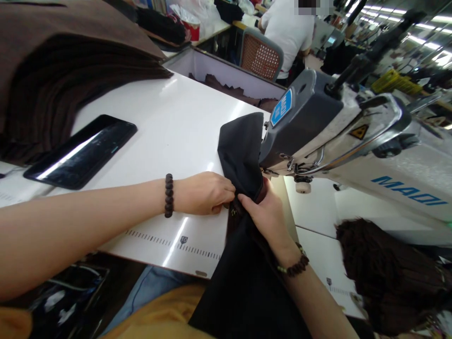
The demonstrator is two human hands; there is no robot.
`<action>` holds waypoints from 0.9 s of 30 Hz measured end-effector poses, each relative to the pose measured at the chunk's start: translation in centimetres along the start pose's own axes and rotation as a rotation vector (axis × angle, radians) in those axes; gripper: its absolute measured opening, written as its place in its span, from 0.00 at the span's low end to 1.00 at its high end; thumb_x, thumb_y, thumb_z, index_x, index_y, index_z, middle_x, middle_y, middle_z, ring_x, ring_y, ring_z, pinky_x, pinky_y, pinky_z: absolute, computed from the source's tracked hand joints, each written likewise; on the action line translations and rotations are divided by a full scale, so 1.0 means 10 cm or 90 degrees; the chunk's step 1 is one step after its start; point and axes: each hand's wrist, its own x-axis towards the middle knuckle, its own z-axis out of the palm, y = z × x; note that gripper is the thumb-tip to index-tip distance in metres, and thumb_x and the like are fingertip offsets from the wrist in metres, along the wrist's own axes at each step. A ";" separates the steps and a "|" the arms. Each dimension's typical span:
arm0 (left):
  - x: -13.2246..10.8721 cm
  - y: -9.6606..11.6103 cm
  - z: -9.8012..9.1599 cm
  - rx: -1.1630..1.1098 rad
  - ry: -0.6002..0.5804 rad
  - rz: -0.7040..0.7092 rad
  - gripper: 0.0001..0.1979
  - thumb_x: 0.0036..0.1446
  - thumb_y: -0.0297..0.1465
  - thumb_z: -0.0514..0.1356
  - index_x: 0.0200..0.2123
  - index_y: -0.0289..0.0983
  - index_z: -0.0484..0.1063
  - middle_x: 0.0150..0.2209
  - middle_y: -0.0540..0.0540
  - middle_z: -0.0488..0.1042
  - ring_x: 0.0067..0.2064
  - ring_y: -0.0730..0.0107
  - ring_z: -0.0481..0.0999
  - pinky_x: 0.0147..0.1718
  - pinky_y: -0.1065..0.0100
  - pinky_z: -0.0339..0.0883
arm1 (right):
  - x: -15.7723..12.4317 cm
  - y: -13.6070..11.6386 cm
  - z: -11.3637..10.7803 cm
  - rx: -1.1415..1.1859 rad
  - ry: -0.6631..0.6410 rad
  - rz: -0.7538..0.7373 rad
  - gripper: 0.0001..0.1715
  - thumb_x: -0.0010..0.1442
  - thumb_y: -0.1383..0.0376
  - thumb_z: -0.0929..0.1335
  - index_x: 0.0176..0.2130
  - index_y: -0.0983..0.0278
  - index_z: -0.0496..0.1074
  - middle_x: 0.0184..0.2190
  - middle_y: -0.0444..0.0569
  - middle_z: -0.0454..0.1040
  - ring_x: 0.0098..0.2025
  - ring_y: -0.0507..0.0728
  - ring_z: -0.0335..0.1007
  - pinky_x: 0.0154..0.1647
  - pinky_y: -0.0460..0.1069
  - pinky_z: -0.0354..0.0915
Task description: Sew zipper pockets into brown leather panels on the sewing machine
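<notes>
Because the right hand (270, 214) sits so close beneath the head of the machine (310, 122), its fingers are what is most at risk; a slip forward, or a start of the machine at the wrong moment, could bring them to the stitching point, which is hidden from view. The thumb lies over the dark cloth (243, 150) and seems to pinch it against the fingers, mostly covered underneath. The left hand (208, 193) has its fingers curled and pressed together at the cloth's left edge, apparently nipping it near the right thumb.

The cloth's upper flap rests on the table (165, 127) just beside the machine head; the rest runs down between the hands and over the front edge toward the person's lap. That hanging length could drag on the grip by its own weight and pull the layers out of line. Where it bunches between the hands, a fold could be caught unnoticed, since dark lies on dark. The beads (294, 267) on the right wrist are near the cloth and could snag it. The phone (83, 150) lies well apart, beneath the left forearm's far side, so an elbow swing seems the likelier way to knock it.
</notes>
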 end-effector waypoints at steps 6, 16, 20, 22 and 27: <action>-0.05 -0.07 0.00 -0.003 -0.016 -0.003 0.09 0.46 0.17 0.55 0.20 0.35 0.63 0.24 0.48 0.66 0.28 0.70 0.65 0.29 0.70 0.60 | 0.00 0.04 0.02 0.049 -0.008 -0.014 0.27 0.49 0.64 0.68 0.49 0.64 0.62 0.42 0.48 0.73 0.43 0.56 0.70 0.45 0.51 0.66; -0.21 -0.06 0.14 -0.126 0.165 -0.094 0.09 0.43 0.16 0.49 0.23 0.34 0.64 0.25 0.48 0.65 0.28 0.73 0.65 0.27 0.73 0.59 | -0.06 0.10 -0.24 0.198 -0.206 0.005 0.45 0.59 0.44 0.42 0.36 0.66 0.73 0.35 0.53 0.74 0.45 0.59 0.68 0.46 0.53 0.65; -0.23 -0.05 0.12 -0.067 0.155 -0.085 0.09 0.43 0.16 0.50 0.23 0.34 0.64 0.25 0.48 0.65 0.28 0.72 0.65 0.28 0.72 0.60 | -0.12 0.10 -0.10 0.044 -0.188 -0.142 0.25 0.62 0.55 0.54 0.37 0.65 0.72 0.40 0.52 0.73 0.44 0.59 0.67 0.52 0.57 0.59; -0.20 -0.05 0.08 -0.018 0.117 -0.078 0.08 0.43 0.17 0.51 0.22 0.34 0.63 0.24 0.48 0.65 0.28 0.70 0.65 0.31 0.70 0.61 | -0.15 0.09 -0.03 -0.043 -0.167 -0.213 0.20 0.62 0.62 0.54 0.42 0.65 0.70 0.46 0.53 0.70 0.52 0.59 0.62 0.60 0.61 0.47; -0.14 -0.08 0.05 0.027 0.044 -0.059 0.08 0.46 0.17 0.52 0.21 0.34 0.62 0.24 0.48 0.65 0.29 0.69 0.65 0.33 0.68 0.62 | -0.16 0.09 0.01 -0.072 -0.194 -0.217 0.21 0.62 0.67 0.53 0.48 0.66 0.67 0.47 0.54 0.70 0.56 0.57 0.58 0.62 0.62 0.40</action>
